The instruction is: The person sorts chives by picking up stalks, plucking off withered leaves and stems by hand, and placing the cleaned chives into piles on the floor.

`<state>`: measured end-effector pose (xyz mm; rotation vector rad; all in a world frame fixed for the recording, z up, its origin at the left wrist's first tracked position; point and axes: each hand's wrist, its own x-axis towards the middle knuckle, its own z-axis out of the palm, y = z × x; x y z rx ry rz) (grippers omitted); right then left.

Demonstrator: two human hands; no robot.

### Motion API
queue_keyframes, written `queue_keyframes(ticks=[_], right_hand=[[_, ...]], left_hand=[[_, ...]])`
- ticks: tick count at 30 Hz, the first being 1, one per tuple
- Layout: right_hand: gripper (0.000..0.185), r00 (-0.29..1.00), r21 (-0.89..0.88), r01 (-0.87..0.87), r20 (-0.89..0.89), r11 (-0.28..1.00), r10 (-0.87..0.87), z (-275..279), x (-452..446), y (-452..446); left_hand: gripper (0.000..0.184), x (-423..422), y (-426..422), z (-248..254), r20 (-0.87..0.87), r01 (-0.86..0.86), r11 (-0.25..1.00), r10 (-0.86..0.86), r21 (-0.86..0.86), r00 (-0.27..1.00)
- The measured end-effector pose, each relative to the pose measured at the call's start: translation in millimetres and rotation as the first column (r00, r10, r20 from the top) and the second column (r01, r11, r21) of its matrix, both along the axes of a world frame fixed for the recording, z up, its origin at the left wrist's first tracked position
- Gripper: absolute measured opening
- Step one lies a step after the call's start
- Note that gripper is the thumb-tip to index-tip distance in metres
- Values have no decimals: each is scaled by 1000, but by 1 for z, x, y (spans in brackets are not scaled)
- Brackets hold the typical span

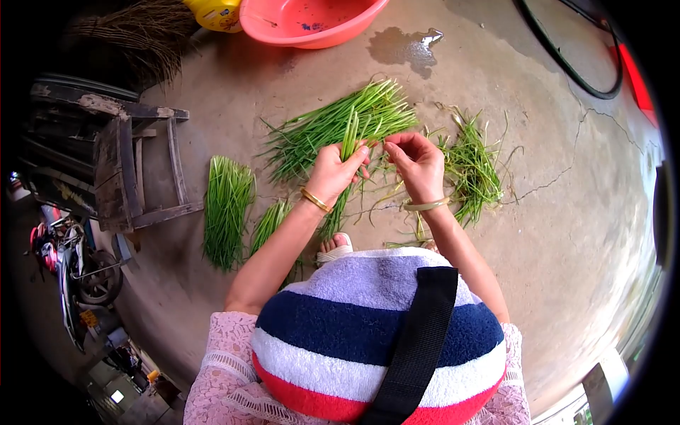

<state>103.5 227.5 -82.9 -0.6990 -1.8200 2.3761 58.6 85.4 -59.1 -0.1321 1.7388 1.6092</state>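
Note:
My left hand [335,172] is closed around a small bunch of chives [350,138], pale ends up and green leaves hanging below the fist. Just to its right, my right hand [418,166] is pinched, thumb against fingers; what it holds, if anything, is too small to make out. Behind both hands lies a big loose pile of chives [319,131] on the floor. A neat bundle of chives [229,209] rests at the left, with a smaller bundle [271,223] beside it, partly behind my left forearm. Tangled, yellowish trimmings [471,166] are heaped right of my right hand.
A red plastic basin [312,39] and a yellow container [216,13] stand at the back, near a twig broom [134,32]. A worn wooden stool [134,159] is at the left, a motorcycle [78,273] beyond it. Water [407,48] wets the concrete; a black hose [567,64] curves at the right.

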Motion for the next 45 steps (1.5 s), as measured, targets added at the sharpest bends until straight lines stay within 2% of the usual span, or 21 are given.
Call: queue_keyframes(ticks=[2, 4, 12, 14, 18, 21, 23, 26, 27, 29, 30, 32, 33, 36, 37, 39, 40, 42, 44, 45], right_hand=[[10, 998, 43, 16, -54, 999, -13, -4, 0, -2], [11, 990, 207, 59, -134, 977, -32, -7, -2, -5], [12, 989, 435, 113, -140, 893, -57, 1, -1, -7], [12, 979, 521, 119, -205, 845, -12, 2, 0, -5], [10, 971, 588, 121, -237, 800, 28, 1, 2, -3], [7, 975, 613, 97, -215, 784, 47, 1, 3, -1], [5, 974, 671, 37, -189, 740, 122, 2, 2, 1], [6, 973, 708, 36, -187, 705, 139, 1, 0, 0], [6, 973, 708, 35, -187, 705, 138, 2, 0, 0], [8, 968, 690, -4, -178, 724, 175, 3, 0, -2], [8, 968, 689, -5, -178, 724, 175, 4, 1, -3], [9, 967, 596, -48, -174, 802, 187, 5, 3, -5], [9, 967, 596, -48, -174, 802, 188, 5, 4, -6], [9, 968, 427, -137, -135, 894, 213, 3, 7, -9], [9, 968, 427, -137, -135, 894, 213, 6, 8, -9], [7, 957, 154, -273, -59, 950, 284, 14, 10, -9], [7, 957, 153, -273, -60, 950, 285, 15, 11, -8], [7, 918, 83, -396, -5, 915, 397, 17, 14, -2], [5, 896, 93, -443, 5, 892, 445, 18, 18, 7], [5, 882, 56, -471, 23, 880, 470, 22, 18, 13]], left_hand=[[23, 1, 1, -2, -27, -38, 999, 37, -6, 999], [22, 2, 2, -2, -24, -46, 999, 46, -9, 999], [17, 5, 5, 2, -6, -25, 1000, 25, 6, 1000], [15, 4, 5, 3, 17, -5, 1000, 5, -12, 1000], [14, 3, 1, -4, -10, 52, 999, -52, -4, 999], [15, 0, 0, -2, -55, 133, 991, -134, -35, 989], [17, -1, -2, -3, -74, 198, 975, -206, -101, 976], [20, -1, -3, 0, -8, 186, 979, -188, -84, 982], [20, -1, -4, 0, -7, 186, 979, -188, -84, 982], [22, -1, -6, -4, 52, 157, 986, -160, 63, 986], [22, -1, -7, -6, 53, 156, 986, -159, 63, 986], [23, -2, -7, -10, 67, 109, 981, -121, 160, 990], [23, -2, -7, -7, 68, 108, 981, -120, 160, 990], [25, -3, -6, 0, 157, 71, 990, -89, 121, 983], [26, -3, -6, -3, 150, 51, 986, -76, 162, 986], [27, -5, -7, -4, 143, 32, 979, -62, 201, 988], [28, -8, -10, -4, 141, 41, 977, -72, 209, 987], [29, -10, -14, -2, 140, 49, 975, -81, 215, 987], [30, -13, -16, 1, 174, 3, 984, -34, 175, 984], [28, -15, -18, 1, 172, -12, 977, -25, 211, 985]])
